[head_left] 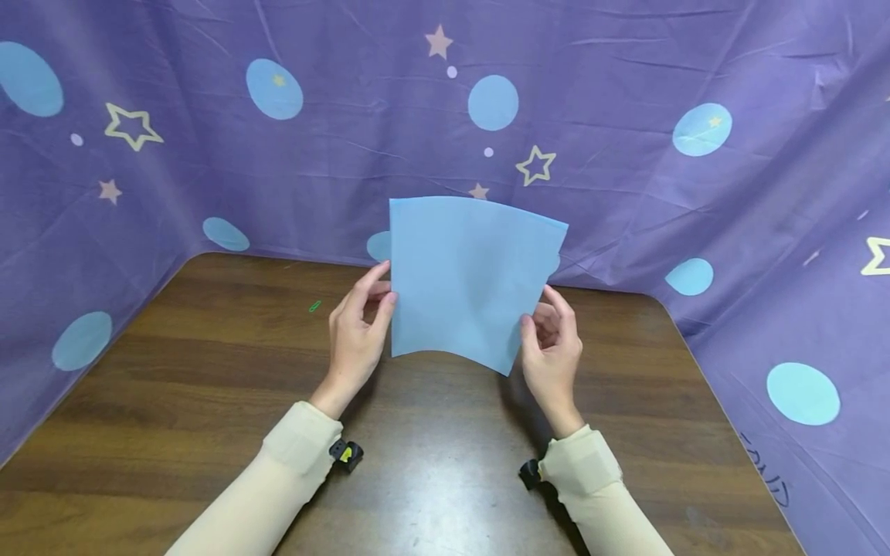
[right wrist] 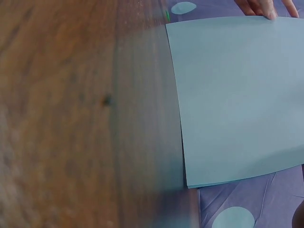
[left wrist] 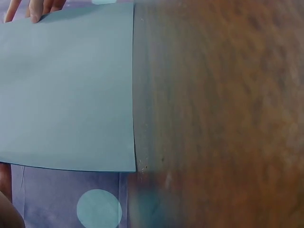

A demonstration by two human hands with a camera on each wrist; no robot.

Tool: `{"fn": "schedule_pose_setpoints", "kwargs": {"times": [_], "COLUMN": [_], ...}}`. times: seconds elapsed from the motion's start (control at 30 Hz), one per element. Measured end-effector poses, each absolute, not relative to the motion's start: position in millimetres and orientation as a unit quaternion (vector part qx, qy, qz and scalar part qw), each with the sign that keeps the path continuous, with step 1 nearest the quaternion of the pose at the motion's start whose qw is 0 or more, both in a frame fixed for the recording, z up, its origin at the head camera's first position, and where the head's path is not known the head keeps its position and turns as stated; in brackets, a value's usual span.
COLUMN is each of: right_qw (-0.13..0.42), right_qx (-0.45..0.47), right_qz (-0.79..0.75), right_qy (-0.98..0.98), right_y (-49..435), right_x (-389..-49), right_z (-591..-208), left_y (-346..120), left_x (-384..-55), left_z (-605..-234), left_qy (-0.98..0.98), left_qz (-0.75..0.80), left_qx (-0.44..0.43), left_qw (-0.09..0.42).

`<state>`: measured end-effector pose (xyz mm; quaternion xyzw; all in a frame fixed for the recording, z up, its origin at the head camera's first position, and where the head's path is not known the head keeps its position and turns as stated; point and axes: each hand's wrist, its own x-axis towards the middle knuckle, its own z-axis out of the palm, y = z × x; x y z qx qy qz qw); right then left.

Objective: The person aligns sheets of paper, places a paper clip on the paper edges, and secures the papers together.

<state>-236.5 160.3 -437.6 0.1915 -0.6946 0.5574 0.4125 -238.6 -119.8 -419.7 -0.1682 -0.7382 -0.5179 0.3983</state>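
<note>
A light blue sheet of paper (head_left: 466,278) is held up above the table, slightly bowed between both hands. The left hand (head_left: 358,328) pinches its left edge, thumb in front and fingers behind. On the opposite side, the right hand (head_left: 552,351) pinches the right edge in the same way, a little lower. In the left wrist view the paper (left wrist: 66,90) spreads across the left side, with right-hand fingertips (left wrist: 35,12) at its far edge. The right wrist view shows the paper (right wrist: 242,99) with left-hand fingertips (right wrist: 268,10) at its far edge.
A small green paper clip (head_left: 315,306) lies on the brown wooden table (head_left: 208,401), left of the left hand. Behind and along the sides hangs a purple curtain (head_left: 389,100) with stars and blue dots. A small black device is strapped at each wrist.
</note>
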Motion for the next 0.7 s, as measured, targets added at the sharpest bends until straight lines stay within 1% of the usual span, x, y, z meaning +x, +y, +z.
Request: {"fn": "schedule_pose_setpoints", "kwargs": {"times": [0.13, 0.4, 0.7], "right_qw": [0.413, 0.415, 0.415], "right_qx": [0.187, 0.184, 0.173], "right_qz": [0.558, 0.556, 0.556], "right_qy": [-0.695, -0.696, -0.699], "right_y": [156.8, 146.3, 159.9], "right_x": [-235.4, -218.2, -233.2], "right_z": [-434.9, -414.8, -432.0], "left_y": [-121.3, -122.6, -120.0], "left_x": [-238.5, -237.7, -239.4], "left_z": [-420.0, -421.0, -421.6], "left_qy": [-0.735, -0.729, -0.718], "left_qz": [-0.522, -0.531, -0.544], "left_qx": [-0.167, -0.165, -0.173], "left_qw": [0.399, 0.399, 0.397]}}
